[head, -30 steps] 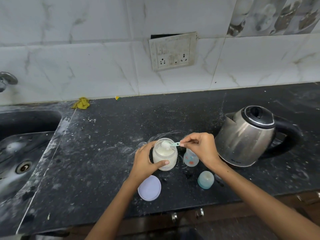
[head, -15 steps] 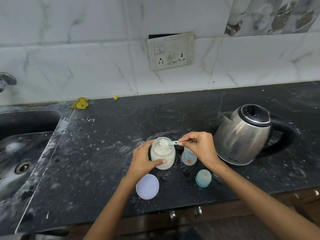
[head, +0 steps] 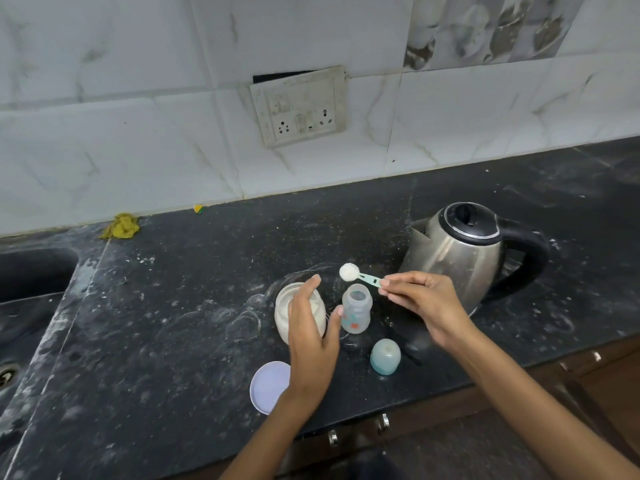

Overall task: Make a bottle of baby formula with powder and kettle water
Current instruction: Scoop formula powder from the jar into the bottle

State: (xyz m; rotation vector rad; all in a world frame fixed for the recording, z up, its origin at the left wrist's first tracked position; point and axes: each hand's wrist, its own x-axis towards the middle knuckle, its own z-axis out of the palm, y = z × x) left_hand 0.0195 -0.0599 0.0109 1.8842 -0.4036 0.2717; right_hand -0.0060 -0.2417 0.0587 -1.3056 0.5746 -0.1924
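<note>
An open glass jar of white formula powder (head: 284,313) stands on the black counter (head: 166,327). Right of it stands a small clear baby bottle (head: 356,308) with its top off. My right hand (head: 420,303) pinches the handle of a small mint-green scoop (head: 360,275), heaped with powder, held just above and behind the bottle mouth. My left hand (head: 311,337) hovers over the jar with fingers spread, thumb near the bottle, gripping nothing. The steel kettle (head: 460,251) sits at the right, lid closed.
The jar's pale lilac lid (head: 270,384) lies near the front edge, and the bottle's teal cap (head: 385,356) stands beside it. A sink (head: 27,306) is at the left. A yellow rag (head: 121,226) lies by the tiled wall, under a socket plate (head: 299,105).
My right hand lifted the filled scoop out of the jar and moved it right, above the bottle. My left hand let go of the jar and opened over it.
</note>
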